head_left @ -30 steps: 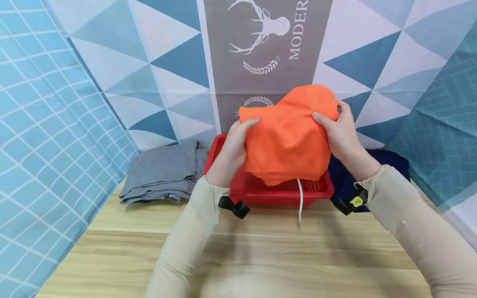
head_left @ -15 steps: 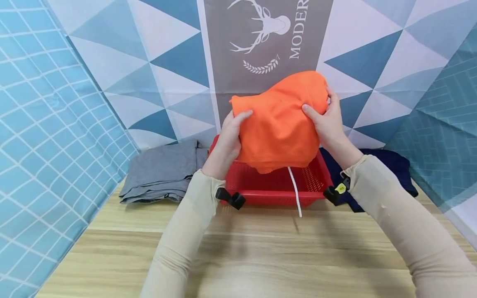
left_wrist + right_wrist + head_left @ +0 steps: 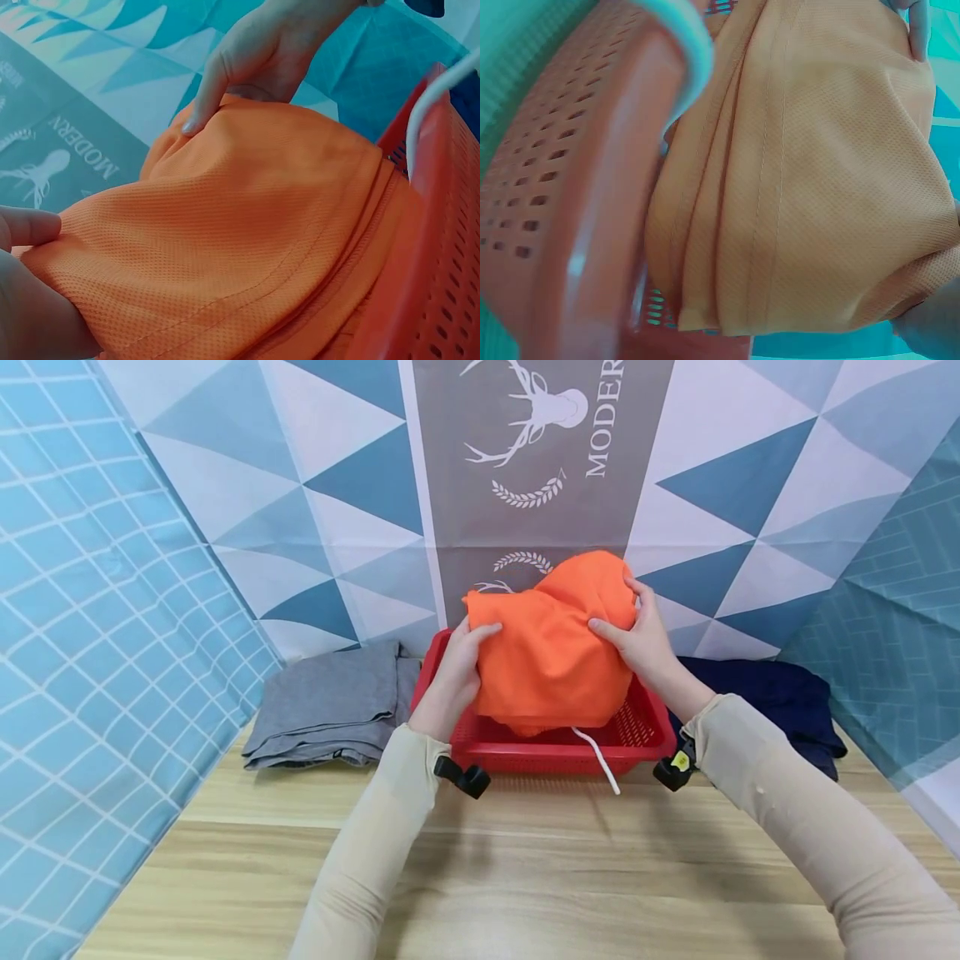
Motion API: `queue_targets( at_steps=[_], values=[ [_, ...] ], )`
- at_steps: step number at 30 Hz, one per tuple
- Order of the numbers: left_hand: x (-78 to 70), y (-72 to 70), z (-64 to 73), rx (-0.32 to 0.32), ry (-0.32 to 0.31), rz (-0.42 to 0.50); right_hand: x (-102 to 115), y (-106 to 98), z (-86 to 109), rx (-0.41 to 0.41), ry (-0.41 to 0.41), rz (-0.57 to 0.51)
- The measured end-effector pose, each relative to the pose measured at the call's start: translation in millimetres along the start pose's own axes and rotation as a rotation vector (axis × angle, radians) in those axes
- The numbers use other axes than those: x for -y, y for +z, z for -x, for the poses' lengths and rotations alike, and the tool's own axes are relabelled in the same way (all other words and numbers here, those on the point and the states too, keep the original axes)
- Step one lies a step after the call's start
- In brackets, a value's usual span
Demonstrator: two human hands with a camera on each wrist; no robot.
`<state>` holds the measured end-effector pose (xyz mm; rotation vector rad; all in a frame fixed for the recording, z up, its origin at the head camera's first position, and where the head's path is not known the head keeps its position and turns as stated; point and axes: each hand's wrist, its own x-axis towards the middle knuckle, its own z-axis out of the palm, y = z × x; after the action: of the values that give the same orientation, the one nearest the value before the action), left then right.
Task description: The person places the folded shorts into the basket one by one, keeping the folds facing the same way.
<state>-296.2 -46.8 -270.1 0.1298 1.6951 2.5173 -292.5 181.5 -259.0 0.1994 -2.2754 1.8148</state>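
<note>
A folded orange garment (image 3: 551, 660) of mesh-like cloth is held up over a red plastic basket (image 3: 525, 760). My left hand (image 3: 459, 667) grips its left side, thumb lying on the front face. On the opposite side my right hand (image 3: 647, 639) pinches the upper right part, its thumb pressing a crease into the cloth. A white drawstring (image 3: 597, 758) hangs from underneath and drapes over the basket's front rim. In the left wrist view, stacked stitched hems of the garment (image 3: 225, 217) lie just inside the basket wall (image 3: 442, 247).
Folded grey cloth (image 3: 330, 702) is stacked on the wooden table (image 3: 480, 877) left of the basket. Dark navy cloth (image 3: 780, 702) lies to its right, partly behind my right forearm. A patterned backdrop (image 3: 360, 510) stands directly behind the basket.
Both hands first lifted the orange garment, then lowered it toward the basket, drifting left overall. The drawstring now bends over the front rim instead of hanging straighter.
</note>
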Motion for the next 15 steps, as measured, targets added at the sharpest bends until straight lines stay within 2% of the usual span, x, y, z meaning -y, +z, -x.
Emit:
queue_targets(
  at_steps=[11, 15],
  values=[
    [15.7, -13.9, -5.5, -0.014, -0.075, -0.023, -18, -1, 6.9, 0.072, 0.127, 0.072],
    [20.9, -19.2, -6.6, -0.024, -0.104, -0.039, -24, 0, 8.6, 0.103, 0.175, 0.065]
  ],
)
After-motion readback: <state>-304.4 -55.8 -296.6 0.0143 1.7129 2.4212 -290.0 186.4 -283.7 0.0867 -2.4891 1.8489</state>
